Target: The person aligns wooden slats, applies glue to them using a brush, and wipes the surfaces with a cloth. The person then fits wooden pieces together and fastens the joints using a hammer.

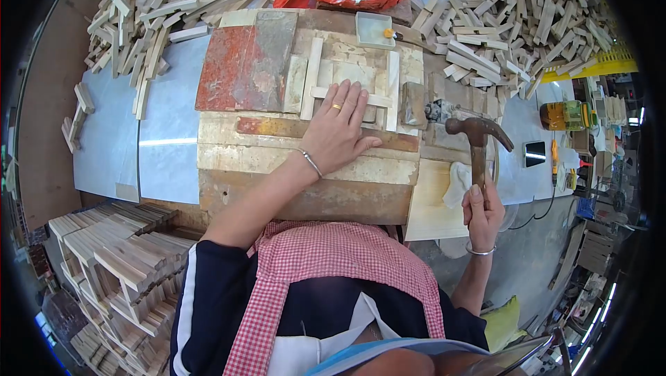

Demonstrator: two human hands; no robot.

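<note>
Pale-blue material (395, 348) crosses the bottom of the frame, below my checked apron (354, 254). At upper centre my left hand (335, 132) lies flat, thumb out, over the crosspiece (379, 100) between two side strips (312, 74). These three look laid together; whether the joints are tight, I cannot tell. My right hand (483, 211) is wrapped round a hammer (478, 141), centre right. Loose sticks (166, 12) heap beyond the worn workboard (305, 199), unjoined; cluttered shelving (603, 133) lines the right edge.
</note>
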